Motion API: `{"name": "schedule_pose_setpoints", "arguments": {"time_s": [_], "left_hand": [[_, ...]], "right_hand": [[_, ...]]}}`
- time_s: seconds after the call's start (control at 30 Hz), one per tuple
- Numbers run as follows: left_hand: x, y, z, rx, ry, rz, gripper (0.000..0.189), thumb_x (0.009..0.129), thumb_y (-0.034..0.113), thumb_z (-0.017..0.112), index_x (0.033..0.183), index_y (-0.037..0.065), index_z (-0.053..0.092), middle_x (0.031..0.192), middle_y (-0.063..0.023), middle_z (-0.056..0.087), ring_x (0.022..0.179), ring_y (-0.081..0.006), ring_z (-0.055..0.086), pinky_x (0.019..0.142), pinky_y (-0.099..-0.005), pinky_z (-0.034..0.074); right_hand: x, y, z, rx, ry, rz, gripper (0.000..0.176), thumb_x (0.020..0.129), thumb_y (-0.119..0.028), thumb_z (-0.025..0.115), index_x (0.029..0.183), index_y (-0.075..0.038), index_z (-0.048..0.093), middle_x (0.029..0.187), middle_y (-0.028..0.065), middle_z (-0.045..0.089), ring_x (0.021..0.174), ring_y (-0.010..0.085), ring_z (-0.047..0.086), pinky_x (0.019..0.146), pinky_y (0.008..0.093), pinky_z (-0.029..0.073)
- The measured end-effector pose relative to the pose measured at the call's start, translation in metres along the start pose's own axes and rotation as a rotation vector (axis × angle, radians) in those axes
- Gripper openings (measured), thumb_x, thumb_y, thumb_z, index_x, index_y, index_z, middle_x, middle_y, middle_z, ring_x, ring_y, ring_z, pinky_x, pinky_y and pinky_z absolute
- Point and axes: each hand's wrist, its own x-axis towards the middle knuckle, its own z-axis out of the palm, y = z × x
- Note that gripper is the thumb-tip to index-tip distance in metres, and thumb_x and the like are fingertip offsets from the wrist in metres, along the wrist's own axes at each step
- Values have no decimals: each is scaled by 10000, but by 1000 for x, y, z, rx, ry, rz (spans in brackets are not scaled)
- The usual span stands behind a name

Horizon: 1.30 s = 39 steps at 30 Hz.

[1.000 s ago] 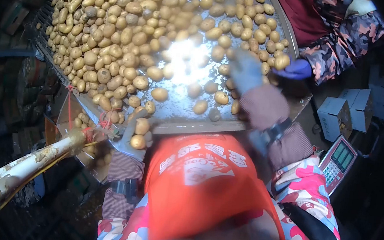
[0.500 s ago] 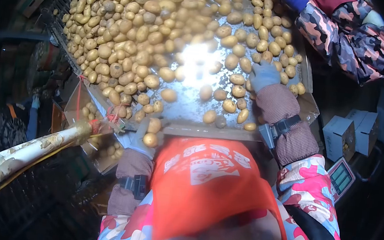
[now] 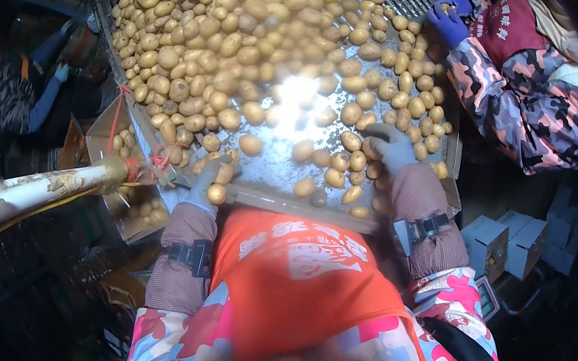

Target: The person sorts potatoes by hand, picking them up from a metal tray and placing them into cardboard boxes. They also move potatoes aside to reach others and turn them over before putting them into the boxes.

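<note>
My left hand, in a pale glove, is closed round potatoes at the near left edge of the metal sorting table. One held potato shows below the fingers, and another sits against them above. Farther right, my gloved right hand reaches over the loose potatoes, its fingers curled round a potato that is partly hidden. A single potato lies on the metal between my hands. The large potato heap covers the far and left parts of the table.
A co-worker's purple-gloved hand is at the far right. Cartons with potatoes stand below the left edge, near a taped white pole. White boxes stand at right. Another person is at far left.
My right hand has shifted slightly toward me, its fingers now curled leftward round a potato. My left hand stays on its potatoes, nearer the table edge. The co-worker's purple glove has come further into view.
</note>
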Motion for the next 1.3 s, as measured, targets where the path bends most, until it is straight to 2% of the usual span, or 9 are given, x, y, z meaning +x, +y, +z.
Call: {"name": "schedule_pose_setpoints", "arguments": {"time_s": [0.17, 0.27, 0.53, 0.67, 0.83, 0.93, 1.03, 1.13, 1.3], "left_hand": [[15, -10, -8, -34, 8, -33, 586, 990, 487, 512, 1366, 39, 557, 1207, -167, 666, 1039, -242, 659, 746, -329, 560], [11, -11, -9, -44, 37, -23, 574, 985, 477, 524, 1349, 36, 569, 1213, -167, 663, 1063, -253, 659, 761, -333, 564], [9, -4, 3, 12, 69, -12, 470, 1005, 418, 539, 1288, 49, 600, 1156, -136, 667, 994, -232, 657, 737, -331, 557], [5, 4, 6, 55, 71, -32, 419, 1014, 389, 547, 1257, 55, 616, 1128, -121, 669, 959, -221, 656, 725, -331, 553], [9, 8, 8, 146, 19, -8, 356, 1027, 352, 557, 1218, 62, 635, 1092, -102, 672, 916, -208, 655, 709, -330, 549], [51, -39, -23, 306, -68, 311, 291, 1022, 309, 586, 1197, 85, 645, 1071, -77, 664, 903, -187, 653, 687, -305, 539], [21, -29, -24, -142, 30, 90, 265, 1024, 270, 588, 1222, 100, 629, 1075, -74, 662, 872, -163, 647, 666, -269, 527], [-16, -69, -51, -492, -36, -11, 314, 1032, 198, 569, 1329, 98, 559, 1119, -108, 667, 815, -149, 630, 660, -245, 519], [-70, -115, -107, -560, -14, -177, 323, 1037, 198, 562, 1340, 87, 559, 1165, -107, 657, 918, -158, 629, 729, -257, 533]], "right_hand": [[10, -39, -33, 1187, -47, -13, 446, 1005, -267, 578, 1323, 43, 552, 1281, 170, 630, 1112, 284, 646, 942, 379, 565], [62, -13, -67, 1425, -330, -26, 447, 1022, -333, 583, 1295, 21, 579, 1241, 155, 650, 1074, 267, 659, 865, 379, 594], [211, -72, -40, -772, 86, -246, 552, 900, -281, 669, 1403, -80, 561, 1298, 203, 648, 1191, 328, 628, 1011, 397, 501], [181, -121, -11, -1237, -32, -319, 565, 930, -451, 596, 1397, -133, 581, 1302, 221, 645, 1223, 360, 617, 1026, 427, 492], [177, -97, 19, -1071, -143, -303, 498, 937, -462, 606, 1283, -109, 661, 1154, 170, 713, 1059, 268, 682, 910, 366, 527], [123, -109, 49, -314, -205, -218, 453, 946, -421, 634, 1210, -55, 675, 999, 90, 715, 775, 195, 681, 671, 305, 541], [54, -121, 88, 475, -426, 152, 427, 974, -388, 616, 1224, -44, 661, 939, 76, 690, 743, 205, 670, 637, 303, 549], [-52, -182, 133, 383, -479, 549, 437, 944, -328, 676, 1268, -39, 633, 1046, 112, 713, 813, 191, 676, 667, 286, 558], [-89, -165, 265, 236, -1412, 356, 422, 959, -279, 659, 1333, -92, 603, 1032, 101, 724, 878, 180, 704, 707, 262, 555]]}}
